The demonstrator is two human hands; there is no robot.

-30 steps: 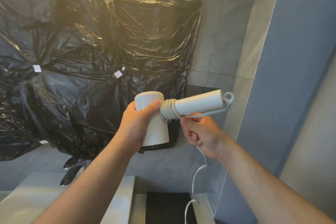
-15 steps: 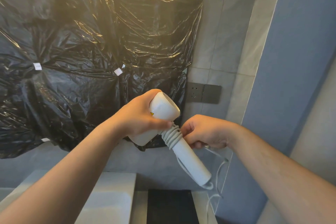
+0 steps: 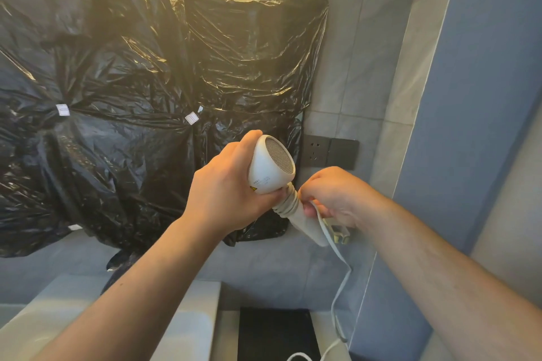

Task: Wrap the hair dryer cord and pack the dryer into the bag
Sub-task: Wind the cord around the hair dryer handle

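Fingers (image 3: 234,184) of the left hand (image 3: 225,193) curl tight around the dryer (image 3: 271,167), gripping its white head from the left side, thumb pressed near the small yellow warning mark low on the shell. Its round mesh grille faces up and toward the camera. Fingers of the right hand (image 3: 337,196) are closed too, pinching the cord (image 3: 341,281) against the handle (image 3: 305,223) just below the head. Several turns of cord already sit wound around the top of the handle, stacked close together right under the head, touching the right fingertips. The handle slants down and to the right, partly hidden behind the right hand. From the pinch, the loose cord drops down along the blue wall (image 3: 481,126), bends near the bottom edge and runs out of view. A blurred, pale, boxy piece shows just under the right hand beside the handle; what it is cannot be told.

Both forearms reach up from the bottom corners, holding the dryer in the air, well above the table (image 3: 187,328). Behind the hands, crinkled black plastic sheet (image 3: 132,82) covers most of the tiled wall. A dark socket plate (image 3: 330,152) sits on the tiles just right of the dryer head. On the table below lies a black mat (image 3: 275,334), right of a white basin (image 3: 88,316).
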